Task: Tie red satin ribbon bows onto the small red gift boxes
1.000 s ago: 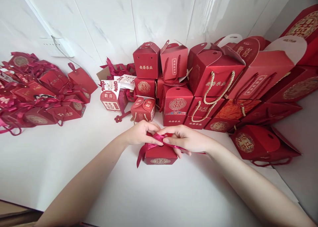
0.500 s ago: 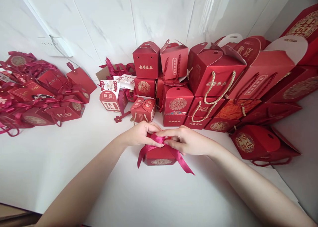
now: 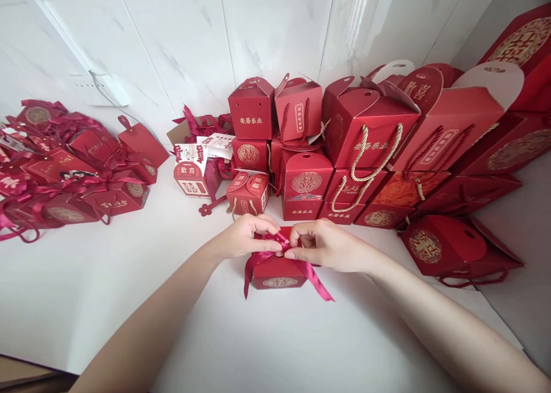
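Note:
A small red gift box with a gold round emblem stands on the white table in front of me. Across its top runs a magenta ribbon, its two tails hanging over the left and right sides. My left hand pinches the ribbon near the middle of the lid, thumb and forefinger closed on it. From the other side my right hand grips the ribbon with bent fingers, its tips nearly meeting the left ones. The fingers partly cover the ribbon's crossing and the lid behind it.
Behind the hands stands a tiny red box. Red boxes with rope handles are stacked along the tiled wall. A pile of ribboned boxes lies at left, and a red box rests at right. A wall socket is at back left.
Both hands have drawn the ribbon's middle tighter; the raised loop between them looks smaller. The right fingers have curled in more, and the left tail hangs closer to the box. The view shifted slightly.

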`<state>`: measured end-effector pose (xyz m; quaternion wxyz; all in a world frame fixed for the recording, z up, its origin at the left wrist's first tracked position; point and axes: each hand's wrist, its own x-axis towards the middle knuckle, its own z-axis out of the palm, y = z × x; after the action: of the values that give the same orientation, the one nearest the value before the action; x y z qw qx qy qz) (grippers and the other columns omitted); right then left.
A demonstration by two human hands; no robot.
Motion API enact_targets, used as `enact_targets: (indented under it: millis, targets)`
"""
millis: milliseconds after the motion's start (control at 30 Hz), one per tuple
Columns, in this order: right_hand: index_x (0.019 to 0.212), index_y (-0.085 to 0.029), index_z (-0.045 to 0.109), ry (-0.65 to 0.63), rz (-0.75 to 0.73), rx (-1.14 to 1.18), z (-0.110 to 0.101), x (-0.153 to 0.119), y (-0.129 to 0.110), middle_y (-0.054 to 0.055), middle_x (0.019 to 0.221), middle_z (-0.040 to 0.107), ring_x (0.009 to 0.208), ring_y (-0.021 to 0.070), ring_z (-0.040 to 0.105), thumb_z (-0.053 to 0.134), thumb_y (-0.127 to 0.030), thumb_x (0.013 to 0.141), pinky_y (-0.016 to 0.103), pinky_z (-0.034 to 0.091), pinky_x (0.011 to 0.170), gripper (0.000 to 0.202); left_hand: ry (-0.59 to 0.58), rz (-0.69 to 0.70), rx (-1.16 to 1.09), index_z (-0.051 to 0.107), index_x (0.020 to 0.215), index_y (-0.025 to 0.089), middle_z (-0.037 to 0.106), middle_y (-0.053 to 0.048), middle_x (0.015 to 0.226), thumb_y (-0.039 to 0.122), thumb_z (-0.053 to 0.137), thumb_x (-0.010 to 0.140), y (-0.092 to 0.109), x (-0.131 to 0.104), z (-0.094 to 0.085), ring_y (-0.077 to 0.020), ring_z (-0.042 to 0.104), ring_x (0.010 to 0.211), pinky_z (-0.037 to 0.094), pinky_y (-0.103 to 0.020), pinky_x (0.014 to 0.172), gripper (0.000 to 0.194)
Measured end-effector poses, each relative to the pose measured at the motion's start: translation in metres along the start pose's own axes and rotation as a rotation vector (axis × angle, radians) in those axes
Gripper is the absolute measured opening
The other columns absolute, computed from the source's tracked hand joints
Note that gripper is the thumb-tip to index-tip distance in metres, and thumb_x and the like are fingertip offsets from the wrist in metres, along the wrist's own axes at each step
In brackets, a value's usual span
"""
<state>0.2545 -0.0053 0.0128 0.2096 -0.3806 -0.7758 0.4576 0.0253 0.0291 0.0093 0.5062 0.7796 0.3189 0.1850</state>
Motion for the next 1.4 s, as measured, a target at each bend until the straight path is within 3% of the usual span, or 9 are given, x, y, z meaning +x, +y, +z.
enact_targets:
  millis: [233,367,500,667,800,933,1167,1400]
  targets:
    - [0.075,-0.019,0.051,-0.118,0.010,0.024,-0.015,-0.002,0.002,-0.004,0.060,0.054,0.052,0.0096,0.047,0.063,-0.040,0.087,0.021,0.035,0.051,0.026,0.026,0.014,-0.014,0.077,0.083,0.016,0.072,-0.008,0.080,0.035,0.072,0.080,-0.006,-0.001,0.002,-0.0193,0.058,0.098,0.050,-0.026,0.082,0.020]
    - [0.086,-0.020,0.057,0.033,0.048,0.071,-0.010,0.001,-0.001,-0.001,0.072,0.061,0.059,0.0125,0.055,0.055,-0.049,0.091,0.024,0.041,0.056,0.029,0.024,0.009,-0.008,0.077,0.081,0.017,0.070,-0.007,0.086,0.033,0.073,0.078,-0.006,-0.002,0.001,-0.0183,0.061,0.096,0.050,-0.026,0.083,0.017]
    - [0.085,-0.019,0.065,0.199,-0.016,-0.016,0.005,0.008,-0.001,0.003,0.085,0.061,0.074,0.0152,0.058,0.054,-0.049,0.091,0.026,0.043,0.065,0.033,0.007,-0.045,-0.203,0.064,0.084,0.015,0.069,-0.005,0.084,0.030,0.074,0.078,-0.005,-0.003,0.004,-0.0178,0.070,0.081,0.054,-0.029,0.074,0.019]
    - [0.086,-0.019,0.069,0.205,-0.073,-0.048,0.013,0.011,0.004,0.003,0.082,0.061,0.079,0.0161,0.057,0.059,-0.037,0.091,0.028,0.044,0.071,0.021,0.020,-0.076,-0.284,0.046,0.077,0.017,0.065,-0.001,0.080,0.028,0.074,0.078,-0.003,-0.004,0.005,-0.0191,0.073,0.077,0.053,-0.026,0.068,0.029]
    - [0.081,-0.019,0.066,0.254,-0.095,-0.052,0.011,0.009,0.006,0.001,0.080,0.059,0.075,0.0143,0.057,0.059,-0.031,0.091,0.027,0.044,0.068,0.018,-0.004,-0.051,-0.239,0.046,0.073,0.016,0.060,-0.001,0.090,0.027,0.073,0.078,-0.001,-0.004,0.002,-0.0190,0.073,0.082,0.052,-0.026,0.071,0.030]
    - [0.089,-0.019,0.067,0.244,-0.179,-0.056,0.009,0.007,0.003,0.002,0.086,0.059,0.075,0.0136,0.057,0.057,-0.032,0.093,0.026,0.045,0.067,0.016,-0.038,-0.062,-0.204,0.046,0.075,0.016,0.059,0.001,0.082,0.028,0.070,0.081,0.001,-0.005,0.000,-0.0196,0.071,0.086,0.049,-0.026,0.071,0.028]
    - [0.095,-0.020,0.070,0.261,-0.291,-0.104,0.017,0.010,0.011,0.003,0.085,0.067,0.081,0.0180,0.055,0.072,-0.033,0.083,0.032,0.042,0.077,0.018,-0.037,-0.021,-0.066,0.046,0.072,0.016,0.053,0.002,0.077,0.031,0.071,0.080,-0.001,-0.003,-0.003,-0.0106,0.059,0.070,0.044,-0.023,0.065,0.029]
    - [0.086,-0.022,0.073,0.310,-0.357,0.088,0.027,0.014,0.025,0.002,0.077,0.072,0.072,0.0154,0.054,0.067,-0.025,0.088,0.033,0.041,0.076,0.007,-0.121,-0.036,-0.141,0.044,0.072,0.017,0.065,-0.005,0.096,0.032,0.068,0.083,0.002,-0.003,-0.007,-0.0168,0.065,0.089,0.048,-0.027,0.076,0.030]
